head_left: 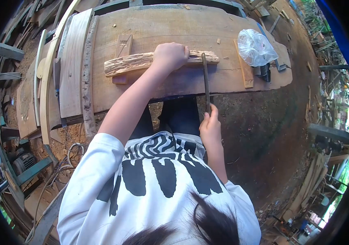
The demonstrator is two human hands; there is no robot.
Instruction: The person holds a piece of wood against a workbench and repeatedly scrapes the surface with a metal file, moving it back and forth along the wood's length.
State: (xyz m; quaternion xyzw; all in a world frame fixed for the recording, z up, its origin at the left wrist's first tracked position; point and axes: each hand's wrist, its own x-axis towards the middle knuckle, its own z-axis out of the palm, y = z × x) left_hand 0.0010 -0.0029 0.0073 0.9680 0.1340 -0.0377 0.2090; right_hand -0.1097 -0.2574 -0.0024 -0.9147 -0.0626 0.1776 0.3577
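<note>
A rough, grooved piece of wood [131, 64] lies crosswise on the wooden tabletop [162, 24]. My left hand [171, 56] is closed around its middle, knuckles up. In my right hand [211, 125], below the table's near edge, is the lower end of a long, dark, narrow tool [206, 79]. The tool's upper part lies across the right end of the grooved wood. Under the left end of that wood sits a small flat block [124, 45]. My right fingers are wrapped round the tool's end, partly hidden.
A clear plastic bag [256, 47] lies at the table's right, beside a flat wood strip [244, 67] and a dark object [263, 72]. Long boards [75, 61] lie at the left. A motor [24, 161] and cables [69, 157] are at the lower left.
</note>
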